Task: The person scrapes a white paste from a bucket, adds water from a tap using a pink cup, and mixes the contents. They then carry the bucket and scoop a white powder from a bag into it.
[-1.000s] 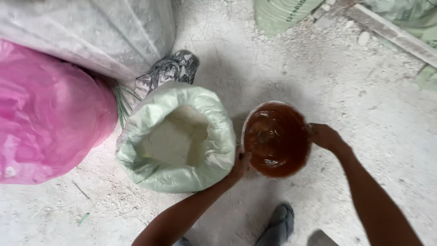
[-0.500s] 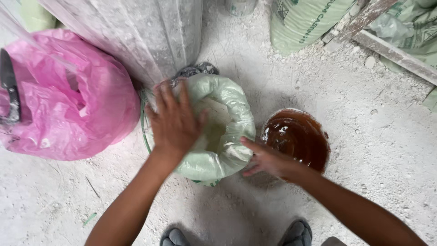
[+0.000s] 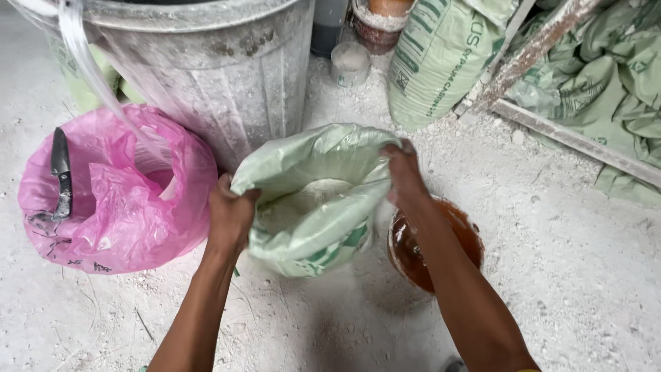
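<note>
The left hand (image 3: 229,210) is clenched around the left side of the rim of a pale green sack (image 3: 313,200), the fingers bunching the woven cloth into a fist. The right hand (image 3: 406,176) grasps the opposite, right side of the same rim, fingers curled over the edge and the thumb side pressed against the fabric. Between the two hands the mouth of the sack is pulled open and tilted toward the camera, and white powder (image 3: 303,200) shows inside it. The sack sits on a dusty white floor (image 3: 571,275), in the middle of the view, with its lower part bulging out below the hands.

Just behind the right forearm, touching or nearly touching the sack's right side, stands a brown bowl (image 3: 463,231) with a glossy wet inside; the arm hides part of it. To the left of the sack lies a crumpled pink plastic bag (image 3: 117,207), with a dark knife (image 3: 62,172) resting on its left edge. Behind both rises a large grey metal bin (image 3: 227,76), dusted white. Further right, a full green printed sack (image 3: 441,62) leans upright, and more folded green sacks (image 3: 620,83) are piled in the far right corner
</note>
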`<state>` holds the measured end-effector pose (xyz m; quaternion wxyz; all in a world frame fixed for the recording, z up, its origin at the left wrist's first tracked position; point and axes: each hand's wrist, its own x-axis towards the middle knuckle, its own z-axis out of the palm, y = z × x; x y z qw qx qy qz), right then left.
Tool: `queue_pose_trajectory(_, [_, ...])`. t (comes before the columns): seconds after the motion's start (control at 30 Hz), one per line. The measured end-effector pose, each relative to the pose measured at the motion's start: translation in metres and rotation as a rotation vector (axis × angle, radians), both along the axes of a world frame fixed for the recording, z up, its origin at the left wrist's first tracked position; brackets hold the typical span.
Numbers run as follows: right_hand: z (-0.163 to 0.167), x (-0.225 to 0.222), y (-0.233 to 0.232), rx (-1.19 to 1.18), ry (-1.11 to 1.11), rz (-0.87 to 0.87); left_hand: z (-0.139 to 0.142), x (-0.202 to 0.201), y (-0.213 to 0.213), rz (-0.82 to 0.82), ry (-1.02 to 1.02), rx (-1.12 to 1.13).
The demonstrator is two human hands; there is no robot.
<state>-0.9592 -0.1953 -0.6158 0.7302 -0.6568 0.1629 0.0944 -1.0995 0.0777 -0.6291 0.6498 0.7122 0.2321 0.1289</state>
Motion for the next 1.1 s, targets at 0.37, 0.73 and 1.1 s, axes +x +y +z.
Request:
queue_pose_trajectory(0.37, [-0.009, 0.035, -0.006, -0.638, -0.167, 0.539, -0.008, -0.048, -0.026, -0.130, 0.223, 0.055])
queue_pose_trajectory(0.73, [-0.086, 0.026, 0.084, -0.728, 0.017, 0.654, -0.091, -0.008, -0.026, 0.068, 0.273, -0.846])
queue_pose_trajectory(1.1, [-0.097, 0.083, 0.006, -0.417, 0.100, 0.306, -0.161, -0.053, 0.097, -0.209, 0.187, -0.618])
